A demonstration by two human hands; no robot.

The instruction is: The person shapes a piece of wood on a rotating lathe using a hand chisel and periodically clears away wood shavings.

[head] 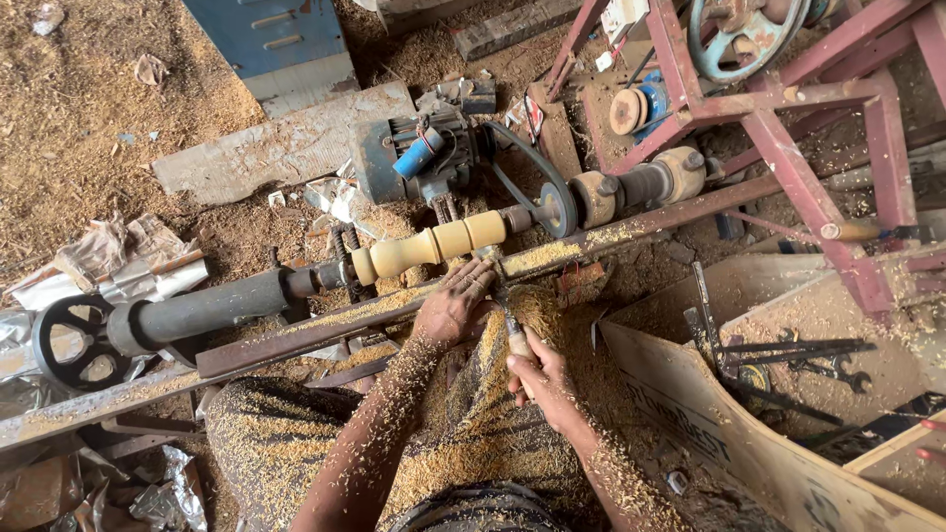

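Observation:
A pale turned wooden piece is mounted in a floor lathe, between the dark tailstock on the left and the belt-driven headstock on the right. My left hand rests on the rusty tool rest bar and presses the blade of a chisel down near the wood. My right hand grips the chisel's wooden handle, closer to my body. Both forearms and my lap are covered in yellow wood shavings.
An electric motor with a belt sits behind the lathe. A red metal frame stands at the right. A cardboard box with spanners and chisels lies at the right. Sawdust, a plank and crumpled paper cover the ground.

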